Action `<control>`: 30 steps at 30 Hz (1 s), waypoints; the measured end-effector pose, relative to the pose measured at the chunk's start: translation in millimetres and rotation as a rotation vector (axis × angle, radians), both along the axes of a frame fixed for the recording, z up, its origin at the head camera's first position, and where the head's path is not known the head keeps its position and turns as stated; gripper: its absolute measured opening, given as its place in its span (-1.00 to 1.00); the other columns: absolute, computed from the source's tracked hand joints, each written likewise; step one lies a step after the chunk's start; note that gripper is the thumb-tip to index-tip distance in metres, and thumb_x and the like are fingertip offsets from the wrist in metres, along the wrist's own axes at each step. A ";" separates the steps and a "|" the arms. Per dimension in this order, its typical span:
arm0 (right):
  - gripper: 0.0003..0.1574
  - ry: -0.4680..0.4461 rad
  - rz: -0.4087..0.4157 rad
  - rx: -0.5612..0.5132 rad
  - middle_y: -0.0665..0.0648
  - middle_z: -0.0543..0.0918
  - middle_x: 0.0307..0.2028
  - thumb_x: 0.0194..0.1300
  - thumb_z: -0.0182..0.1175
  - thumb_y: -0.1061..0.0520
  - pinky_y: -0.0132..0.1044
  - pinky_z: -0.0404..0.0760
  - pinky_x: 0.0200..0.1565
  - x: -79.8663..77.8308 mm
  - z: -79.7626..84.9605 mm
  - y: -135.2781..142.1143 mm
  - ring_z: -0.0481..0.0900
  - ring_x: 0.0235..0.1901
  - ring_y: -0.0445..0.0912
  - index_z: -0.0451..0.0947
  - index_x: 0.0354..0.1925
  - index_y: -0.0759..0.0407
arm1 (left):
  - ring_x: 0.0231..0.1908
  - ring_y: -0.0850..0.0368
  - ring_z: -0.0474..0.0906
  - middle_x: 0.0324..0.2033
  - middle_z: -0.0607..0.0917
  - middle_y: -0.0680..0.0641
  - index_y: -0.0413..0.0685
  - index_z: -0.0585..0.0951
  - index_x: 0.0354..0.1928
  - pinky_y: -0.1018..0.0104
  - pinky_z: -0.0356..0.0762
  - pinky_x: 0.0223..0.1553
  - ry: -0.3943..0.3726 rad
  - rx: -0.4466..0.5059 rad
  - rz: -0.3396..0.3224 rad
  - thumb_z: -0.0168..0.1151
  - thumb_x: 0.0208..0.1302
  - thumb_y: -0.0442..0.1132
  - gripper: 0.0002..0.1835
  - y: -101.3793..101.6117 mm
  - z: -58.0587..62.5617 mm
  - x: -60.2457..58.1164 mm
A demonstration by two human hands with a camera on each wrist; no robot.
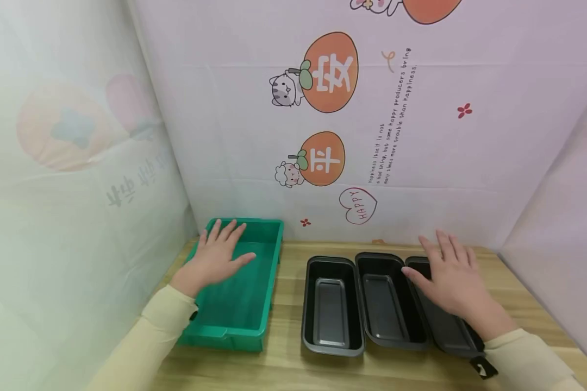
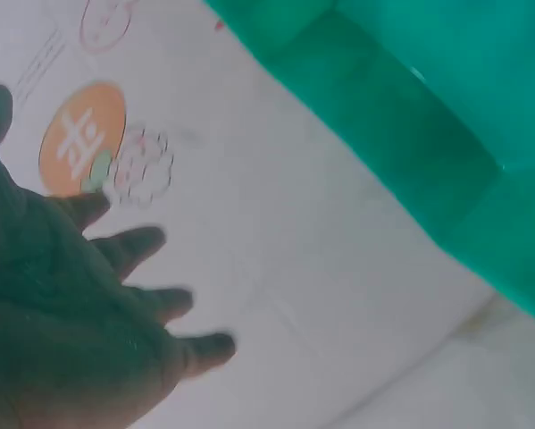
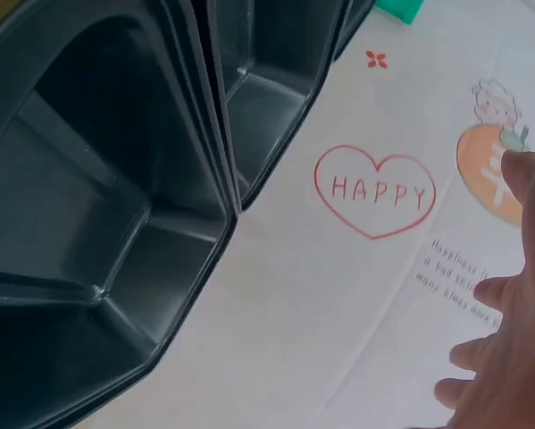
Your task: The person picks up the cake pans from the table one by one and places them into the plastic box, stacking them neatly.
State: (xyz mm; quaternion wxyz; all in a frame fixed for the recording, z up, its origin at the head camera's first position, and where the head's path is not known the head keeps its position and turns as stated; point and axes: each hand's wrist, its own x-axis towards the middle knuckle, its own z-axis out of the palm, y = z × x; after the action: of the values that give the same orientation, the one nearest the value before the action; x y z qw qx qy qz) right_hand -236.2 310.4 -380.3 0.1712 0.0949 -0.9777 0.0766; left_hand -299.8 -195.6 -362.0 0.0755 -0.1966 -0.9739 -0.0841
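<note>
My left hand (image 1: 214,259) hovers over the green plastic tray (image 1: 232,332), fingers spread and holding nothing. In the left wrist view the same hand (image 2: 79,304) shows its splayed fingers below the tray's wall (image 2: 374,134). My right hand (image 1: 452,279) is held over the rightmost black loaf pan (image 1: 442,320), its fingers apart and nothing in its grasp. It partly hides that pan. Two more black loaf pans, the left one (image 1: 330,315) and the middle one (image 1: 383,309), stand beside it. The right wrist view has the right hand (image 3: 508,313) at its right edge.
A wooden table (image 1: 286,347) carries the tray and the pans. Behind it hangs a white cloth (image 1: 254,108) printed with cartoon fruit and writing. More white cloth closes in the left side (image 1: 54,244) and the right side (image 1: 562,217).
</note>
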 end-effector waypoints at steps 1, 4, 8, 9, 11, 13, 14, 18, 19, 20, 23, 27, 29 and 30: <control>0.14 -0.010 0.000 -0.023 0.47 -0.22 0.49 0.36 -0.07 -0.50 0.47 -0.33 0.23 -0.6 0.4 3.1 -0.30 0.42 0.44 -0.08 0.55 0.17 | 0.47 -0.34 -0.34 0.52 -0.01 -0.19 0.03 0.01 0.56 -0.41 -0.27 0.30 -0.020 0.030 -0.003 -0.20 0.32 0.49 -0.04 -5.5 4.6 2.3; 0.16 -0.036 -0.004 -0.079 0.51 -0.20 0.47 0.35 -0.02 -0.48 0.53 -0.13 0.16 -2.8 -0.8 15.0 -0.25 0.39 0.50 -0.10 0.54 0.21 | 0.45 -0.38 -0.22 0.49 0.06 -0.25 -0.06 0.11 0.53 -0.40 -0.16 0.30 -0.055 0.100 -0.020 -0.11 0.35 0.43 -0.07 -23.8 15.5 9.8; 0.19 -0.080 0.007 -0.120 0.61 -0.13 0.41 0.35 0.03 -0.45 0.52 -0.01 0.11 -5.9 -6.4 36.7 -0.15 0.33 0.57 -0.09 0.52 0.33 | 0.40 -0.43 -0.01 0.43 0.14 -0.36 -0.20 0.20 0.47 -0.36 0.05 0.27 -0.099 0.171 -0.037 -0.01 0.39 0.32 -0.13 -52.1 24.2 24.9; 0.19 -0.100 0.016 -0.135 0.64 -0.12 0.40 0.36 0.05 -0.43 0.52 0.01 0.10 -6.2 -8.0 43.0 -0.13 0.32 0.58 -0.08 0.50 0.37 | 0.38 -0.44 0.03 0.42 0.15 -0.39 -0.25 0.22 0.45 -0.35 0.10 0.25 -0.116 0.192 -0.041 0.03 0.40 0.28 -0.14 -59.8 25.3 29.5; 0.17 -0.142 0.038 -0.175 0.69 -0.08 0.36 0.37 0.08 -0.37 0.51 0.06 0.07 -5.5 -11.7 56.6 -0.06 0.28 0.61 -0.05 0.47 0.44 | 0.35 -0.45 0.09 0.39 0.18 -0.43 -0.29 0.23 0.43 -0.35 0.17 0.21 -0.153 0.236 -0.039 0.08 0.40 0.22 -0.17 -76.5 24.8 37.9; 0.11 -0.173 0.056 -0.215 0.71 -0.01 0.34 0.39 0.11 -0.31 0.51 0.11 0.04 -3.5 -16.1 71.1 -0.01 0.25 0.62 0.00 0.44 0.50 | 0.34 -0.44 0.12 0.38 0.20 -0.43 -0.31 0.22 0.43 -0.34 0.21 0.19 -0.184 0.269 -0.026 0.09 0.41 0.20 -0.17 -93.4 21.0 44.7; 0.08 -0.187 0.064 -0.240 0.71 0.01 0.32 0.41 0.11 -0.27 0.50 0.12 0.03 -2.1 -18.7 78.3 0.02 0.24 0.62 0.02 0.42 0.52 | 0.34 -0.44 0.13 0.38 0.22 -0.42 -0.31 0.22 0.43 -0.33 0.22 0.18 -0.199 0.286 -0.015 0.09 0.41 0.20 -0.18 -101.5 18.5 47.5; -0.06 -0.232 0.060 -0.317 0.70 0.16 0.27 0.45 0.10 -0.18 0.45 0.24 -0.01 3.5 -28.5 105.5 0.14 0.17 0.61 0.11 0.37 0.53 | 0.28 -0.46 0.23 0.37 0.27 -0.39 -0.27 0.20 0.45 -0.32 0.31 0.13 -0.247 0.339 0.013 0.09 0.43 0.16 -0.21 -125.6 5.0 54.7; -0.08 -0.250 0.056 -0.338 0.70 0.17 0.26 0.45 0.10 -0.17 0.43 0.28 -0.03 4.8 -31.0 110.7 0.17 0.16 0.62 0.13 0.36 0.52 | 0.28 -0.47 0.24 0.38 0.27 -0.38 -0.25 0.19 0.46 -0.31 0.31 0.13 -0.266 0.361 0.013 0.09 0.43 0.15 -0.21 -129.6 1.1 56.4; -0.10 -0.272 0.055 -0.356 0.70 0.18 0.26 0.46 0.09 -0.17 0.40 0.33 -0.05 5.5 -33.5 115.4 0.20 0.14 0.62 0.14 0.36 0.52 | 0.27 -0.47 0.25 0.38 0.27 -0.37 -0.23 0.19 0.46 -0.31 0.33 0.12 -0.282 0.377 0.017 0.09 0.43 0.15 -0.22 -133.0 -2.8 58.3; -0.16 -0.329 0.054 -0.414 0.67 0.21 0.26 0.48 0.07 -0.14 0.19 0.53 -0.11 8.6 -41.4 123.6 0.35 0.11 0.56 0.18 0.35 0.51 | 0.27 -0.48 0.25 0.37 0.26 -0.40 -0.21 0.16 0.48 -0.30 0.34 0.12 -0.334 0.431 0.014 0.09 0.45 0.12 -0.23 -140.8 -14.3 63.2; -0.23 -0.362 0.054 -0.485 0.54 0.38 0.23 0.47 0.11 -0.12 -0.20 0.62 -0.26 13.8 -52.9 128.1 0.65 -0.05 0.04 0.28 0.33 0.44 | 0.28 -0.48 0.24 0.39 0.21 -0.42 -0.17 0.12 0.49 -0.26 0.37 0.12 -0.387 0.512 0.031 0.10 0.45 0.09 -0.24 -146.5 -29.5 67.8; -0.26 -0.376 0.062 -0.517 0.49 0.42 0.22 0.46 0.12 -0.10 -0.27 0.61 -0.29 16.1 -58.1 129.7 0.61 -0.13 -0.24 0.30 0.33 0.42 | 0.27 -0.47 0.25 0.40 0.20 -0.41 -0.15 0.11 0.50 -0.23 0.40 0.11 -0.405 0.560 0.029 0.11 0.45 0.06 -0.24 -148.2 -36.9 69.1; -0.27 -0.381 0.065 -0.530 0.47 0.43 0.22 0.46 0.13 -0.09 -0.28 0.61 -0.29 16.7 -60.9 130.8 0.55 -0.15 -0.37 0.31 0.33 0.40 | 0.28 -0.46 0.26 0.41 0.19 -0.39 -0.12 0.10 0.51 -0.21 0.41 0.11 -0.418 0.581 0.036 0.12 0.45 0.05 -0.24 -148.9 -40.7 69.8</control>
State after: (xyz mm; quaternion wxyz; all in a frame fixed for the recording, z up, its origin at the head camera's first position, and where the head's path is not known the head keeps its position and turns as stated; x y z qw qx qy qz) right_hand -219.4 441.2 -441.2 0.0016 0.0623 -0.9346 0.3502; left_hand -230.0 -344.5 -402.7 -0.0710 -0.1282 -0.9072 -0.3943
